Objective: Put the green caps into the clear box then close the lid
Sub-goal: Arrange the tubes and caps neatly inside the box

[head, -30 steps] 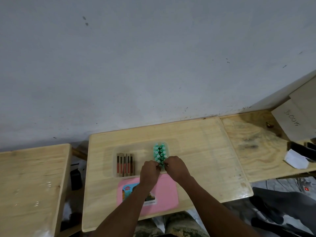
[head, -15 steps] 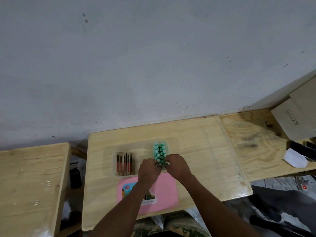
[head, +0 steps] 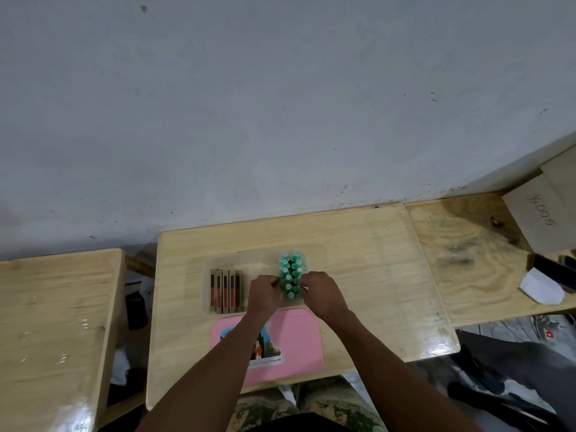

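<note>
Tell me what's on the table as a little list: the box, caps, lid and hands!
box: clear box on wooden table, lid off
caps: green caps packed in its right part
also inside: brown-red packs at left
lid: pink lid flat, nearer the person
hands: left hand and right hand flank the caps; grip unclear

Scuffed grey wall (head: 280,104) behind pale wooden desk (head: 358,244), neighbouring desks (head: 56,307) either side

A pale board (head: 530,213) leaning at the far right of the counter carries handwritten dark characters, turned sideways, reading roughly "JS 0015". The sticker (head: 274,353) on the pink lid (head: 299,338) bears print too small to read.
</note>
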